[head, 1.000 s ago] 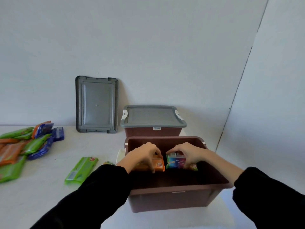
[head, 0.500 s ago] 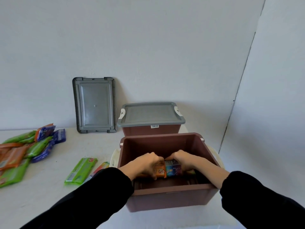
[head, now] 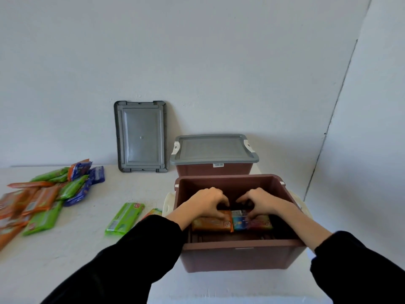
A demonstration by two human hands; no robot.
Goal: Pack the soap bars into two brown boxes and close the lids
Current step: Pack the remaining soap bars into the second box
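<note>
An open brown box (head: 241, 256) stands in front of me on the white table. Both hands reach down inside it. My left hand (head: 206, 202) curls its fingers over an orange soap pack (head: 211, 223). My right hand (head: 262, 201) curls over a blue and purple soap pack (head: 252, 222) right beside the orange one. Behind it stands a second brown box (head: 213, 170) with its grey lid (head: 213, 148) on. A loose grey lid (head: 141, 137) leans upright against the wall.
A heap of green, orange and blue soap packs (head: 43, 198) lies at the table's left. One green pack (head: 125, 218) and another pack (head: 153, 212) lie just left of the open box. A wall corner rises close on the right.
Both hands have lowered the soap packs deeper into the open box, down to its bottom. The view has tilted a little further down.
</note>
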